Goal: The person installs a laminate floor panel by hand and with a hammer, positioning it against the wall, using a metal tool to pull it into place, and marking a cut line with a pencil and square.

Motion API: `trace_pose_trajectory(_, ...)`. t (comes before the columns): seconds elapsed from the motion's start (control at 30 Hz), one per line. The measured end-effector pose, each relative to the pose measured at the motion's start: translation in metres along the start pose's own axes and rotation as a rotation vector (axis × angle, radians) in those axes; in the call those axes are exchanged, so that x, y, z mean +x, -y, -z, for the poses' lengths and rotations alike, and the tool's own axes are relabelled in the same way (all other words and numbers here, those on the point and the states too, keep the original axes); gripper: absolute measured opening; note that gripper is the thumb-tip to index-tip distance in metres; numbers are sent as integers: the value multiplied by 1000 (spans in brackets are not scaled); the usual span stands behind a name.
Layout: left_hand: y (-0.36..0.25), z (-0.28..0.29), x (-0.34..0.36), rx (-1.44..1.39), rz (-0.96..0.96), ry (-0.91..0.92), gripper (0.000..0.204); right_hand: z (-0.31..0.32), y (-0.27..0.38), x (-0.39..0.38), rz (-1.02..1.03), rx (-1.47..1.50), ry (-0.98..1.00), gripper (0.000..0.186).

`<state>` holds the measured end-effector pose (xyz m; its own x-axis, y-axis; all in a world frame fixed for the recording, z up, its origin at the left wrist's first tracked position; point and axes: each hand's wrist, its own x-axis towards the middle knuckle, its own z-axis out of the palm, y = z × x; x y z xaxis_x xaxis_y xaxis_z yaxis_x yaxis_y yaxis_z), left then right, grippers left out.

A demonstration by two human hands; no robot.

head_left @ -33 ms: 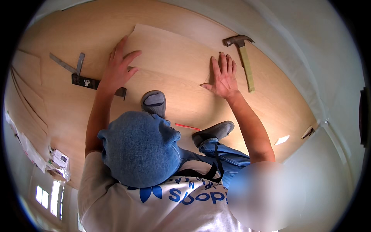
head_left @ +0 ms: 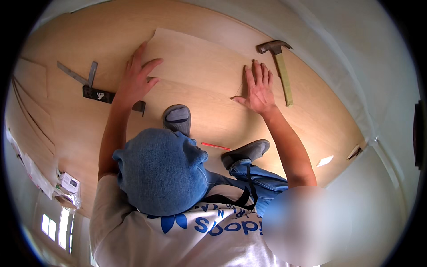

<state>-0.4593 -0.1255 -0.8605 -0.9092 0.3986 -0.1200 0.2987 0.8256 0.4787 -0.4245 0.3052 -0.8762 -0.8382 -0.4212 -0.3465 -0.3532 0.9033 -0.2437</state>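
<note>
1. Plank (head_left: 195,58): light wood, lying on the wooden floor (head_left: 209,116) in front of the person, between the two hands.
2. Left hand (head_left: 139,73): at the plank's left end, fingers and thumb spread apart, not closed around anything. Firmness of contact cannot be told.
3. Right hand (head_left: 258,91): at the plank's right end, back of the hand up, fingers spread and thumb pointing left; grips nothing.
4. Hammer (head_left: 283,80): just right of the right hand, lying on the floor; dark claw head toward the far wall, yellowish handle toward the person.
5. Black bar (head_left: 98,94): passes under the left forearm (head_left: 116,129) as seen from above; carries a small white mark, too small to make out. Two grey metal strips (head_left: 73,73) lie at its left end, set at an angle to each other.
6. Red pencil (head_left: 215,146): on the floor between the grey shoes (head_left: 244,151); no lettering legible on it.
7. White shirt (head_left: 187,240): large blue letters, inverted in this view, partly cut off by folds and a dark strap; blue leaf-like emblem (head_left: 173,222) beside them.
8. White package (head_left: 70,182): at lower left, dark print on it, too small to read.
9. White scrap (head_left: 325,160): lies flat at right, near the wall; unmarked as far as visible.
</note>
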Motion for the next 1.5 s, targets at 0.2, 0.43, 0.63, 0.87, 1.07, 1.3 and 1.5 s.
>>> trace_pose_trajectory(0.2,5,-9,0,5,42,36,73,-1,-24,-35,-35,-24,-11,121)
trace_pose_trajectory(0.43,-12,-13,9,134,142,72,94,1,-32,-33,-32,-88,66,123)
trace_pose_trajectory(0.63,-7,-20,3,189,89,26,93,1,-26,-25,-13,-107,93,121)
trace_pose_trajectory(0.87,-32,3,-4,252,101,11,84,-2,-24,-27,-40,-91,120,118)
trace_pose_trajectory(1.07,-34,6,-5,278,102,21,80,-5,-20,-27,-36,-60,68,118)
trace_pose_trajectory(1.3,-30,3,-7,279,114,14,78,0,-15,-27,-45,-53,108,117)
trace_pose_trajectory(1.5,-33,7,-7,255,119,10,79,-1,-14,-25,-43,-49,113,117)
